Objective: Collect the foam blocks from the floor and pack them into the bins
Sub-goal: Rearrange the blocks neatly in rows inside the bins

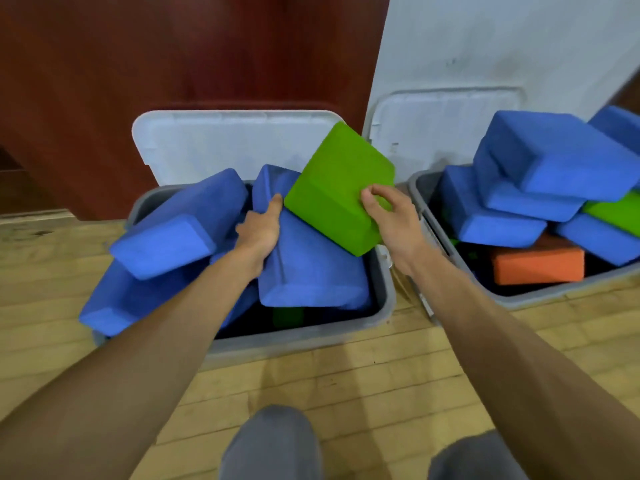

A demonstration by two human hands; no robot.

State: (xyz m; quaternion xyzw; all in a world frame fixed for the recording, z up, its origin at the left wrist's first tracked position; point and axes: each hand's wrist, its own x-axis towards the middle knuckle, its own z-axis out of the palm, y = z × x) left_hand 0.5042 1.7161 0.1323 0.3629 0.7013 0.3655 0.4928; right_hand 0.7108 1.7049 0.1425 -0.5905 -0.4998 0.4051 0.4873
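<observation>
Left bin (294, 341): grey, standing on the wooden floor (346, 393); heaped above its rim with blue blocks; one blue slab (180, 223) lies tilted at the left, another (121, 299) below it overhangs the left rim; a near blue block (311, 268) slopes toward the front wall; an upright blue block (273, 181) stands at the back; a dim patch of green (287, 317) shows deep inside
Green block (336, 188): tilted on one corner on top of the left bin's pile, resting on the near blue block, its upper end against the white lid (214, 147) leaning behind
Right bin (519, 299): grey, just beside the left bin; holds a stack of blue blocks (561, 154) rising well above the rim, a second green block (616, 213) wedged among them, and an orange block (536, 265) lying lower near the front; a second white lid (433, 123) leans on the pale wall (502, 39) behind
Right hand (391, 220): thumb and curled fingers pinch the green block's right edge
Left hand (259, 233): set against the near blue block's left edge; thumb stretched up beside the green block's low corner; fingers hidden, so the grip cannot be told
Foreground: grey-clad knees (273, 445)
</observation>
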